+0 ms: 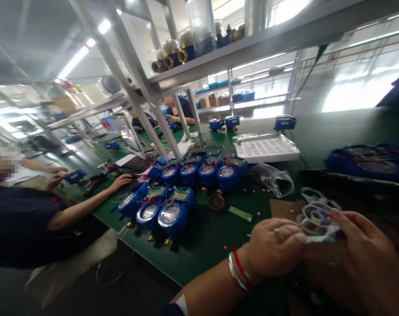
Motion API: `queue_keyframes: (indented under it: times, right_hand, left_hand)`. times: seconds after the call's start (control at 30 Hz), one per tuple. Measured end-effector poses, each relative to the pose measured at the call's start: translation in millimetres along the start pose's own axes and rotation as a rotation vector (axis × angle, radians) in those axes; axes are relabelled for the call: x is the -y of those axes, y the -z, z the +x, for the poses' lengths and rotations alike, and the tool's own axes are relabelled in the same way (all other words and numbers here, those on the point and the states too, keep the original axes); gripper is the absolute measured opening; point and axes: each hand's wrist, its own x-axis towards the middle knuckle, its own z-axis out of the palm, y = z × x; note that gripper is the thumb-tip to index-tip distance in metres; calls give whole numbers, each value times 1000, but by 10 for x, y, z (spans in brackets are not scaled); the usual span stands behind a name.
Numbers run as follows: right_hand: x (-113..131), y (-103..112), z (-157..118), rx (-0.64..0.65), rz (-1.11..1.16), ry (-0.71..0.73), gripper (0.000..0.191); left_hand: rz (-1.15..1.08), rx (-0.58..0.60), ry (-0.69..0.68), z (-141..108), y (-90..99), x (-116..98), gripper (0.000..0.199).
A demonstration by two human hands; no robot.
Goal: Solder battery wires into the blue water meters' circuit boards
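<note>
Both of my hands are at the lower right, close together over the bench. My left hand [274, 246], with a ring and wrist bands, pinches one end of a thin crumpled whitish strip [322, 238]. At its other end, my right hand [364, 241] has thumb and fingers closed on the same strip. What the strip is made of is blurred. Just behind the fingers lies a clear-flanged spool [304, 223] wound with greyish wire. A brown cardboard piece [280, 208] is under this spot.
Several blue water meters [173, 217] with brass ends stand on the green bench left of my hands. Nearby are a small round tin [215, 202], a green packet [240, 213], a plastic bag [278, 180] and a white tray [268, 149]. A co-worker [21, 219] sits at left.
</note>
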Motion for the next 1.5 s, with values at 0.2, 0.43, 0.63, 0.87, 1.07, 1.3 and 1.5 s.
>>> queue_keyframes:
  times: [0.2,0.43,0.63,0.87,1.07,1.3,1.5]
  right_hand:
    - [39,-62,-16,-35,90,-33,34]
    - [-98,-76,3,-139,160,-58,30]
    - [113,-31,-44,-65,23,312,25]
    - [120,-63,-57,71,-186,672,6]
    - [106,-79,-35,127,-150,709,5]
    - [174,-32,-73,51,-81,667,7]
    - [259,68,-75,-190,69,556,12]
  left_hand:
    - [-211,-334,404,52,12,183,23]
    - [-247,-402,496,51,-79,201,21]
    - [-211,-374,449,71,-44,238,21]
    - [-93,-189,155,66,-114,234,16]
    - [-24,-197,59,71,-147,290,10]
    - [-2,-135,48,74,-122,265,11]
    - [10,94,123,68,-173,228,19]
